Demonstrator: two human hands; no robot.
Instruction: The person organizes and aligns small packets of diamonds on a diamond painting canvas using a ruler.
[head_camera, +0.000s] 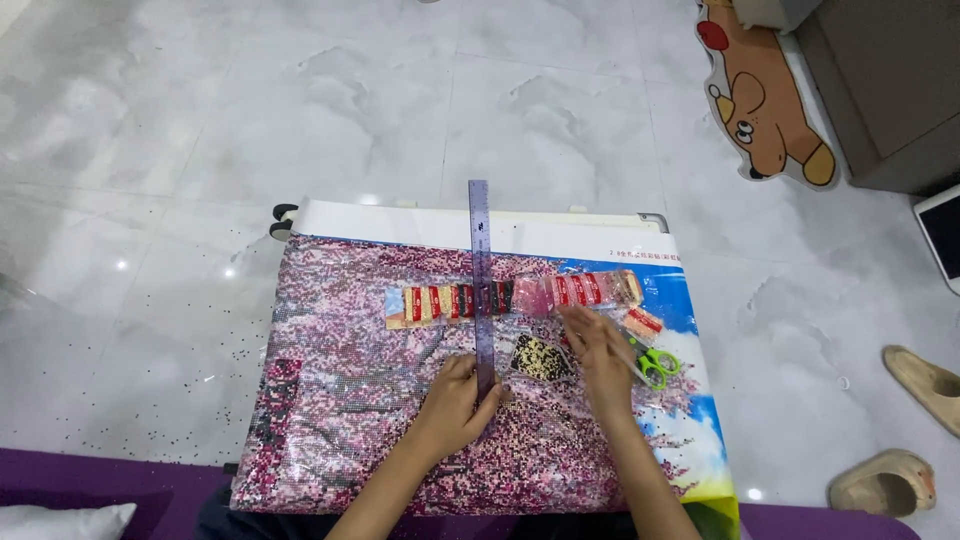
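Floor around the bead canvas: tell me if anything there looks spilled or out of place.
Yes. Tiny dark beads lie scattered across the pale marble floor left of the canvas, thickest near its lower left corner, like a spill. On the right, two sandals lie apart at different angles. On the canvas, nothing looks askew.

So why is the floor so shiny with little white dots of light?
Head view: the glossy marble floor mirrors lights overhead, leaving small bright glare spots left of the sparkly pink bead canvas; the canvas glitters too, so its detail looks speckled; the left hand on the purple ruler looks sharp, with only faint shadows.
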